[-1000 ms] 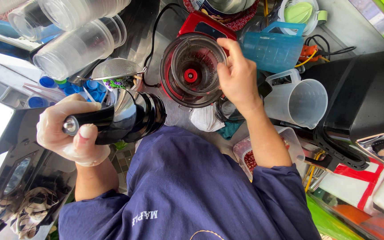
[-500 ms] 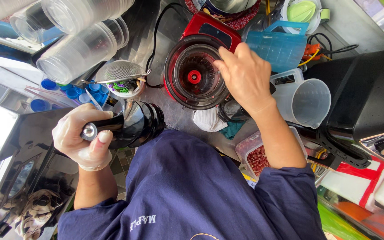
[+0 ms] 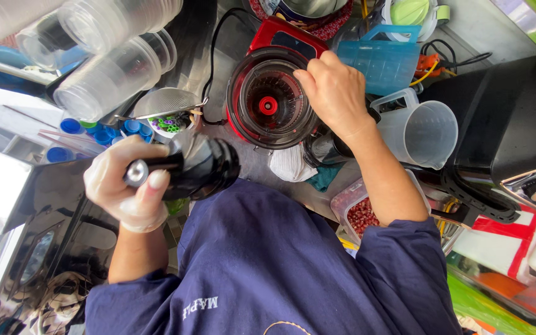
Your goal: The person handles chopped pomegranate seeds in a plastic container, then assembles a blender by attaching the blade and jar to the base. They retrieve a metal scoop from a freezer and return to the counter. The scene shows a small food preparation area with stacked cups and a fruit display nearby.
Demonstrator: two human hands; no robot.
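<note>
1. Left hand [image 3: 125, 192], gloved, is closed round the stem of the black auger [image 3: 196, 167], held off the counter beside the juicer bowl [image 3: 269, 99]. A slick glove could let it slip and drop.
2. Right hand [image 3: 336, 93], bare, grips the bowl rim, fingers curled over its edge. Fingers risk being pinched if the auger goes in now.
3. Bowl sits on the red base [image 3: 290, 37]; the jug [image 3: 420, 130] stands just beside the right wrist and could be knocked over.

Left hand [image 3: 128, 189], gloved, fist closed, thumb up, forearm bent inward. Right hand [image 3: 333, 93] bare, fingers curled downward, forearm extended forward.
</note>
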